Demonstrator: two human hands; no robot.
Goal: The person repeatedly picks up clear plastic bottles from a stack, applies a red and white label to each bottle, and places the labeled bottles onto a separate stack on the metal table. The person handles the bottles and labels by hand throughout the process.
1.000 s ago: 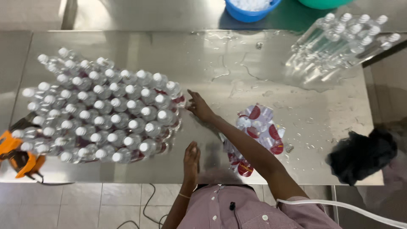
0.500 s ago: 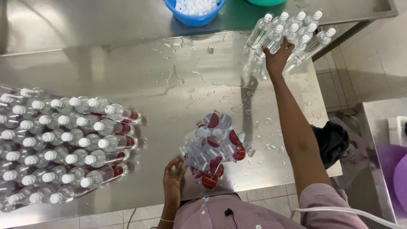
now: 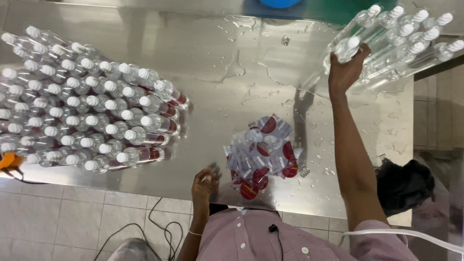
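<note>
Right, biggest first: steel table (image 3: 251, 72), wet, w/ water drops and smears across the middle. Left side carries a big stack of labelled bottles (image 3: 87, 101), lying on their sides, white caps toward the camera, red labels showing at the stack's right edge. Top right, a smaller batch of clear bottles (image 3: 401, 41), no labels visible, also lying down, caps pointing up-right, partly over the table's corner.

Right hand (image 3: 345, 72) is stretched out to that batch, fingers closed round one clear bottle (image 3: 349, 47) at the near-left edge of the group, gripping just below the cap end. Left hand (image 3: 204, 182) rests at the table's near edge, fingers loosely curled, holding nothing as far as I can tell; it sits just beside the pile of labels (image 3: 263, 157), not touching.

Handling, my guess: bottle looks like thin plastic, light if empty, prob. wet so slippery, and round so it'll roll. Best hold is round the shoulder or body, firm but not squeezing. Labels look thin, glossy, floppy; likely stick together on a wet surface, so pick by an edge.

Smallest bits: blue bowl (image 3: 280, 3) at top edge, orange tool (image 3: 9, 159) far left.
</note>
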